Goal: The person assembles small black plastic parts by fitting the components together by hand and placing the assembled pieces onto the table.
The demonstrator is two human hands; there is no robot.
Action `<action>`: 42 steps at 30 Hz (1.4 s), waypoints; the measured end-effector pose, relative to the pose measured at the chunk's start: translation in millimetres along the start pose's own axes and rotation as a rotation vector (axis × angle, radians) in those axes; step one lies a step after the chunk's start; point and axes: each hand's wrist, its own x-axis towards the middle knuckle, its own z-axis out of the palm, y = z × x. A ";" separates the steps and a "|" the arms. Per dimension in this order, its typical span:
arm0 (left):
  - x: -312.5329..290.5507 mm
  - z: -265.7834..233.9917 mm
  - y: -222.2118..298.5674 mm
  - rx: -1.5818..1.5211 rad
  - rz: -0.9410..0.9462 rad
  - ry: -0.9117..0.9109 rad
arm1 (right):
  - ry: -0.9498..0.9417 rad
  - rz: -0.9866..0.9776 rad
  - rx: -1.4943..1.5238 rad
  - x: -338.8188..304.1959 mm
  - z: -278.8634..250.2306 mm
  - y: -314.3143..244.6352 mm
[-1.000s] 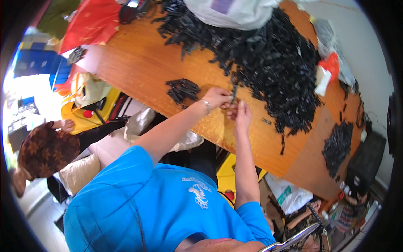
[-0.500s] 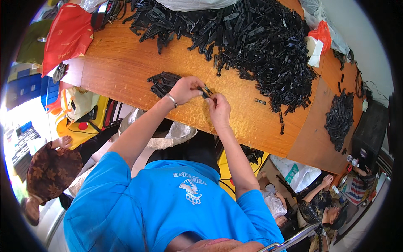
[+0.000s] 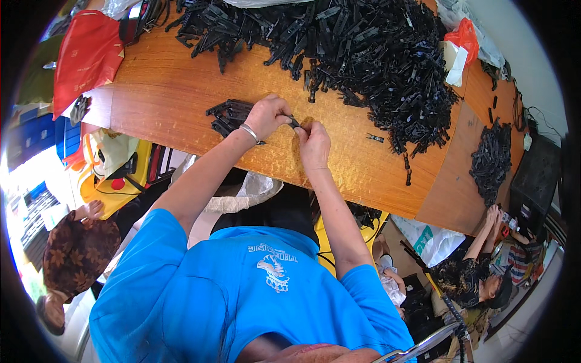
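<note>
Between my two hands is a small black plastic clip (image 3: 295,122), held just above the wooden table (image 3: 357,169). My left hand (image 3: 269,116), with a bracelet at the wrist, pinches one end of it. The fingers of my right hand (image 3: 315,144) close on its other end, partly hiding it. Beside my left wrist lies a small pile of similar black clips (image 3: 227,115), roughly lined up. A large heap of loose black clips (image 3: 387,72) spreads over the far side and right. One single clip (image 3: 375,138) sits apart, right of my right hand.
Another small heap of black parts (image 3: 491,157) lies at the table's right end, where another person's hands (image 3: 491,222) touch the edge. A red bag (image 3: 91,57) stands at the far left. White paper (image 3: 455,63) and a red plastic bag (image 3: 465,39) border the large heap.
My hands have drawn closer together on the clip, and it has turned a little between my fingers. At the right, the other person's hands have moved up to the table edge.
</note>
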 end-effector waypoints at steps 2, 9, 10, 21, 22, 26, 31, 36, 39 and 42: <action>2.1 -2.6 -1.6 0.039 0.026 -0.021 | -0.057 0.052 0.005 3.9 -3.7 -2.7; 20.6 -4.4 2.5 0.243 0.087 -0.173 | -0.317 0.429 0.098 28.9 -12.5 -3.2; 24.2 -4.1 0.6 0.228 0.098 -0.195 | -0.305 0.453 0.089 31.5 -14.7 -3.4; 42.1 -8.5 -18.5 0.473 -0.074 -0.322 | -0.339 0.406 -0.065 40.8 7.1 5.0; 39.1 -6.1 -17.4 0.467 -0.054 -0.332 | -0.332 0.425 -0.058 38.8 7.4 5.2; 24.5 -0.1 -15.0 0.345 -0.071 -0.256 | -0.162 0.366 -0.035 16.2 14.1 17.6; 0.4 -8.5 -3.8 0.390 -0.135 -0.370 | -0.159 0.233 0.088 -10.0 0.9 8.7; -4.4 -14.9 5.6 0.129 -0.028 -0.324 | -0.100 0.130 0.173 -13.8 1.0 7.3; -9.5 -25.4 19.7 0.197 -0.073 -0.321 | -0.169 0.179 0.205 -14.4 2.5 1.4; -14.9 -41.9 3.7 0.455 0.130 -0.256 | -0.199 0.146 0.234 -17.8 8.3 -10.3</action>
